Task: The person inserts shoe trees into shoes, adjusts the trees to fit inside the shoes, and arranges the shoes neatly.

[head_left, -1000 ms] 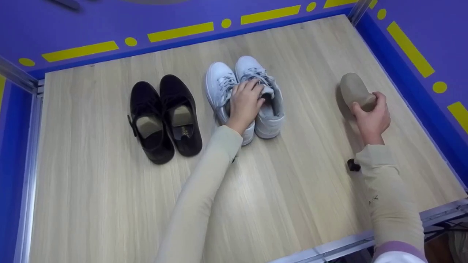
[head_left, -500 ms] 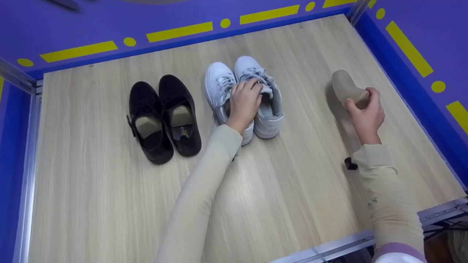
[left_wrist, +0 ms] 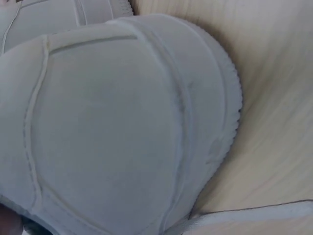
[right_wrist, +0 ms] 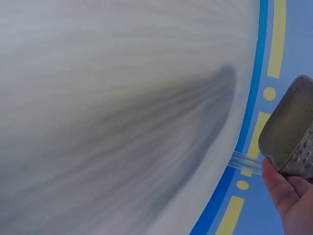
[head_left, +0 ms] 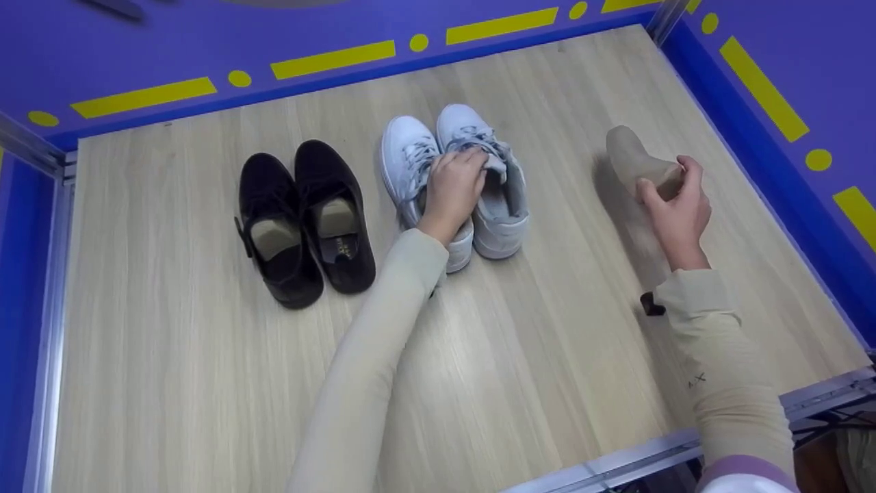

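My right hand (head_left: 679, 216) holds a beige shoe insert (head_left: 633, 157), shaped like the front of a shoe, above the right part of the table. Thumb and fingers grip its wide end; the rounded toe points away from me. The right wrist view shows that insert (right_wrist: 286, 127) at its right edge. My left hand (head_left: 452, 188) lies over a pair of white sneakers and pinches the tongue of the right sneaker (head_left: 503, 236). It partly covers the left sneaker (head_left: 404, 144). A white sneaker heel (left_wrist: 107, 117) fills most of the left wrist view.
Two black shoes (head_left: 270, 185) stand side by side left of the sneakers, with beige inserts (head_left: 337, 217) inside. All rest on a wood-grain tabletop (head_left: 178, 342). Blue-purple panels (head_left: 328, 27) with yellow marks border the back and right side.
My right hand has carried the insert leftward and slightly away from me, and its shadow has shifted too. The left hand stays on the sneaker tongue.
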The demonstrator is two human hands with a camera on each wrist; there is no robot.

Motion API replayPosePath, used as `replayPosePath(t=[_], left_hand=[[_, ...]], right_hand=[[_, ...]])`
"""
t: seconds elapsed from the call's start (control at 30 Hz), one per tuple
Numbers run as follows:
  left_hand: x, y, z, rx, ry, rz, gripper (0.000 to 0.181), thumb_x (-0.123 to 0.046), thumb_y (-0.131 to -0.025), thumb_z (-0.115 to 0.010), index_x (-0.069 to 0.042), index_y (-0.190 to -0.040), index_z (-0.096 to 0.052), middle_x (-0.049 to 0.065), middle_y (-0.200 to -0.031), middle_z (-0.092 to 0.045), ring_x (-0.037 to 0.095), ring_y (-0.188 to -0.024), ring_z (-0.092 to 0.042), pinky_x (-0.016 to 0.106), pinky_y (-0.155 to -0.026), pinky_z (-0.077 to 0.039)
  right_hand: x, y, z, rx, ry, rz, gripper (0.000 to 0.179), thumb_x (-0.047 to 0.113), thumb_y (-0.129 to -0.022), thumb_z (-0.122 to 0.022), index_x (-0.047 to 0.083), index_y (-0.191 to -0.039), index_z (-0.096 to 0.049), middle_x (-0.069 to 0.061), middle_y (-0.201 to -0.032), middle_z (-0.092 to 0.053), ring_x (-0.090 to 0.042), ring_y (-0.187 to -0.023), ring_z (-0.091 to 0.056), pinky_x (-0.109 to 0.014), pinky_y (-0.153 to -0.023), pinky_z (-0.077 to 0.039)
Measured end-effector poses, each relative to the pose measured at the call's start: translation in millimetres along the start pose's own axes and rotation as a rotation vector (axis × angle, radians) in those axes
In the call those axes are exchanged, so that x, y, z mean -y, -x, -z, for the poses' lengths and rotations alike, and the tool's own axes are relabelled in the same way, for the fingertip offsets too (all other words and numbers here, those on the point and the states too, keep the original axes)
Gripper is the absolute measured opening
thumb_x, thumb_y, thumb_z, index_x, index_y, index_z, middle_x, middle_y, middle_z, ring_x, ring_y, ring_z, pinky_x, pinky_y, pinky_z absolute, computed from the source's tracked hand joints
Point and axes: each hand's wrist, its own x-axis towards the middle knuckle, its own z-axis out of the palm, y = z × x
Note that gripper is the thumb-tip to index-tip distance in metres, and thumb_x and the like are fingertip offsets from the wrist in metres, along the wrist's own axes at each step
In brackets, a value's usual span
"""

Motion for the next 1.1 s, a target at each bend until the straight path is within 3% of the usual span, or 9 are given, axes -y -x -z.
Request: replayPosePath(t=[0.17,0.27,0.47,0.6,0.73,1.1], left_hand=[[1.6,-0.7,-1.5,-0.068,-0.003,-0.072,0.01,-0.015,-0.083,-0.053,-0.011,-0.09,-0.058,-0.001,-0.101,-0.066,0.025,-0.084,-0.058,0.034,-0.077,-0.042],[1.3,-0.4,-2.2,-0.077,-0.022,-0.112,0.009,-0.015,-0.083,-0.051,-0.012,-0.086,-0.059,0.0,-0.102,-0.065,0.026,-0.081,-0.057,0.036,-0.075,-0.043],[-0.5,-1.7,0.4,0.036,-0.069,-0.13,0.021,-0.013,-0.084,-0.05,-0.019,-0.094,-0.067,0.004,-0.115,-0.06,0.026,-0.09,-0.056,0.036,-0.083,-0.043],[-0.8,-3.9,2.5,0.124,-0.099,-0.127,0.026,-0.014,-0.086,-0.049,-0.023,-0.105,-0.064,0.005,-0.122,-0.055,0.027,-0.099,-0.053,0.037,-0.088,-0.042],[-0.6,-3.9,3.0,0.161,-0.103,-0.117,0.029,-0.017,-0.087,-0.051,-0.024,-0.113,-0.059,0.005,-0.125,-0.052,0.026,-0.104,-0.05,0.037,-0.089,-0.042],[-0.5,-2.0,-0.7,0.086,-0.064,-0.092,0.029,-0.026,-0.087,-0.053,-0.021,-0.115,-0.057,0.003,-0.119,-0.055,0.024,-0.105,-0.051,0.034,-0.087,-0.043]], right_hand=[[6,0.6,-1,-0.004,-0.006,0.032,0.055,0.04,-0.077,-0.054,0.025,-0.128,-0.04,0.003,-0.095,-0.055,-0.008,-0.068,-0.041,-0.02,-0.061,-0.028],[9,0.9,-1,-0.008,-0.007,0.046,0.055,0.04,-0.077,-0.055,0.024,-0.128,-0.04,0.004,-0.092,-0.054,-0.009,-0.066,-0.04,-0.02,-0.059,-0.028],[16,2.3,-3,-0.006,-0.01,0.074,0.056,0.039,-0.076,-0.055,0.022,-0.128,-0.04,0.003,-0.091,-0.054,-0.006,-0.066,-0.04,-0.02,-0.061,-0.028],[20,3.8,-3,0.01,-0.013,0.087,0.057,0.04,-0.076,-0.056,0.024,-0.128,-0.04,0.004,-0.09,-0.053,-0.007,-0.066,-0.041,-0.019,-0.061,-0.028],[25,6.8,-4,0.023,-0.024,0.107,0.057,0.039,-0.076,-0.056,0.025,-0.128,-0.04,0.005,-0.088,-0.052,-0.006,-0.066,-0.042,-0.018,-0.061,-0.029],[42,15.0,-6,0.054,-0.071,0.188,0.057,0.037,-0.076,-0.057,0.026,-0.128,-0.04,0.01,-0.083,-0.049,-0.005,-0.064,-0.046,-0.015,-0.059,-0.033]])
